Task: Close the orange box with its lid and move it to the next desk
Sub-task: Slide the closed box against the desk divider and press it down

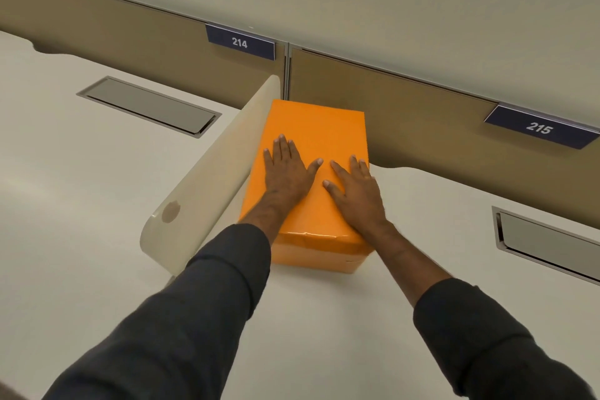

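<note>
Two pale desks run along a tan back panel, split by a cream divider (pixel 207 178) that stands on edge between them. On the right desk (pixel 422 237), both hands lie flat and spread on the lid (pixel 319 127) of the orange box (pixel 321 253): the left hand (pixel 287 172) over the lid's left half, the right hand (pixel 357 191) over its right half, thumbs angled toward each other but not touching. Neither hand curls around an edge; the palms press down from above. Dark sleeves (pixel 201 302) reach in from the bottom of the view.

The lid sits on the box, its near rim overlapping the front wall with a slight crease. The box's left side lies just beside the divider, and its far end is close to the back panel; whether it touches either cannot be told. To its right and front the desk surface is bare. A metal cable hatch (pixel 548 243) sits well to the right, another (pixel 149 105) on the left desk (pixel 65 204). Number plates read 214 (pixel 240 42) and 215 (pixel 540 127).
</note>
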{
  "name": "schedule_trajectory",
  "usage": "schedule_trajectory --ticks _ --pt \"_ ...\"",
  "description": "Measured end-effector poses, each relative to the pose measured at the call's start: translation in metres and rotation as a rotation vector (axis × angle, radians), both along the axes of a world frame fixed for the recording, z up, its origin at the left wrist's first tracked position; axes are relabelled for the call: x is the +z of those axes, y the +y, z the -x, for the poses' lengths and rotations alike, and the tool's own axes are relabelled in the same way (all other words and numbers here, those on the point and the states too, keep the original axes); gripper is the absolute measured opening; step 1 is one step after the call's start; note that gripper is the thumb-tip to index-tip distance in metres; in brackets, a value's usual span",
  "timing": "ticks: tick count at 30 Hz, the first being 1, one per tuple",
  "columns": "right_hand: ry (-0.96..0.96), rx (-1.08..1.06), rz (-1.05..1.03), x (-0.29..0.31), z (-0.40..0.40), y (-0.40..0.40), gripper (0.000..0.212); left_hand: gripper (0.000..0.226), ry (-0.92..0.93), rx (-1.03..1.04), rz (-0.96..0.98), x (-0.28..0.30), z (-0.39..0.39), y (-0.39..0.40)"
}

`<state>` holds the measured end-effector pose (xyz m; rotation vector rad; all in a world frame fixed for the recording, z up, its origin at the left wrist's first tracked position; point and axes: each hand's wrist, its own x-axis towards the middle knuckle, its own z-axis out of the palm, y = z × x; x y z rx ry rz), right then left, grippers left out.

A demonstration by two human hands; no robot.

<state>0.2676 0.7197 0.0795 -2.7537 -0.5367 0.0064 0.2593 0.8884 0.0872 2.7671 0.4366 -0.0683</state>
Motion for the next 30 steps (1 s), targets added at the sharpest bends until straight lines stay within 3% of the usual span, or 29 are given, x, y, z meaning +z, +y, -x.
schedule_trajectory --ticks 5,23,30 --pt "-0.004 -0.074 0.024 -0.001 0.004 0.036 0.064 0.089 -0.063 -0.085 -0.091 -0.009 -0.012 0.035" --pt "0.003 -0.181 0.096 -0.003 0.012 0.092 0.068 0.074 -0.262 -0.157 0.042 -0.009 -0.025 0.086" --pt "0.029 -0.149 0.150 0.007 0.007 0.090 0.070 0.072 -0.338 -0.192 -0.086 -0.010 -0.025 0.084"
